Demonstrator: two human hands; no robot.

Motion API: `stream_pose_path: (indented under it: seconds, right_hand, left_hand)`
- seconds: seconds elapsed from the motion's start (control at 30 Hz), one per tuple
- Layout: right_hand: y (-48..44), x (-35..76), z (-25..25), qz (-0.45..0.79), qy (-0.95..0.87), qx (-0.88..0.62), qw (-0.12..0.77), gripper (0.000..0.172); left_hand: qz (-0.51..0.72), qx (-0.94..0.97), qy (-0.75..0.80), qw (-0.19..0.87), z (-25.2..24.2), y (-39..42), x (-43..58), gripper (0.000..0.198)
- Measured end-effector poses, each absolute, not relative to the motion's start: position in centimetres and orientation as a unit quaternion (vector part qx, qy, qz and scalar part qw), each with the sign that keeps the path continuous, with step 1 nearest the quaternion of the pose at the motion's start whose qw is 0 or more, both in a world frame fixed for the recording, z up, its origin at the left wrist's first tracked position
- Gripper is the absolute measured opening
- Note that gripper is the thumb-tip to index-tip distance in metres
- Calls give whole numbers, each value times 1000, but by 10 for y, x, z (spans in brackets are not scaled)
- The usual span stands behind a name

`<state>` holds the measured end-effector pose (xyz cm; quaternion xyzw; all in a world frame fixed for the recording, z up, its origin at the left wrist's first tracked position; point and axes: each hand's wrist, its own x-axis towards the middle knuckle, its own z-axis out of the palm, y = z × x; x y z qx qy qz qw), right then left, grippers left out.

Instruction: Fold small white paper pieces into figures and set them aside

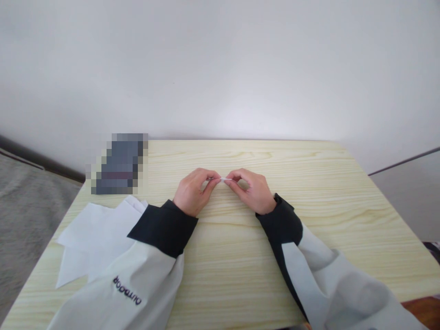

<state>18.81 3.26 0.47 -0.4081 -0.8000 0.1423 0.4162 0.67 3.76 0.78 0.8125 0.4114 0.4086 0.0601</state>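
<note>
- The left hand (193,190) and the right hand (250,189) meet fingertip to fingertip above the middle of the pale wood worktop (309,220).
- Both pinch a small white scrap of paper (223,179) between thumb and forefinger, each hand closed narrow on one end.
- White paper sheets (96,238) lie at the worktop's left edge, partly under the left sleeve (137,275).
- A blurred dark object (118,164) sits behind them.
</note>
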Motion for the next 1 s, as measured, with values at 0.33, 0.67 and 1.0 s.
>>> stream_pose_path:
  seconds: [0.33, 0.67, 1.0]
  right_hand:
    - [31, 185, 7, 120, -803, -412, 414, 6]
    - [33, 189, 5, 161, -764, -440, 443, 13]
    - [36, 190, 1, 241, -705, -480, 462, 14]
  left_hand:
    - [413, 792, 441, 89, 10, 34, 9, 11]
    - [417, 686, 528, 278, 3, 38, 6, 21]
    - [396, 703, 543, 233, 6, 36, 5, 20]
